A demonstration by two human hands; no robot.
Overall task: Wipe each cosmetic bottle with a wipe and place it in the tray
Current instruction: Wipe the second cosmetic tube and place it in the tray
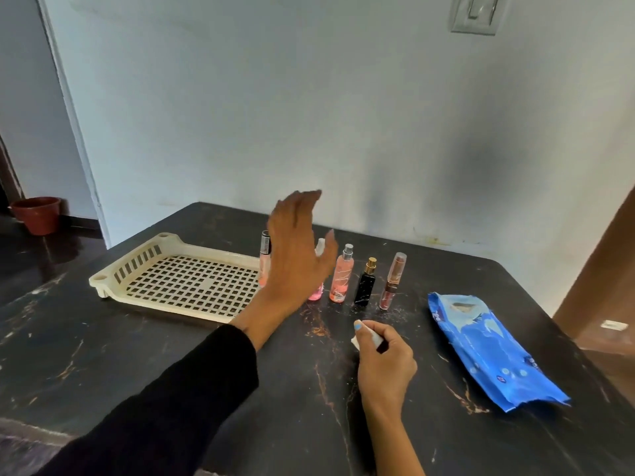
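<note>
Several cosmetic bottles stand in a row on the dark table: a clear tube with a black cap [264,259], a pink spray bottle [318,290] partly hidden by my hand, a peach spray bottle [341,274], a black bottle with a gold cap [366,286] and a brown lip gloss tube [393,281]. My left hand [297,249] hovers open in front of the row, fingers spread, blurred. My right hand [381,355] grips a small white wipe [357,341] near the table surface. The cream perforated tray [113,269] lies to the left with nothing in it.
A blue pack of wipes [488,348] lies on the table at the right. The wall runs right behind the table. A red-brown pot [37,214] stands on the floor at far left. A brown wooden surface [604,269] borders the right edge.
</note>
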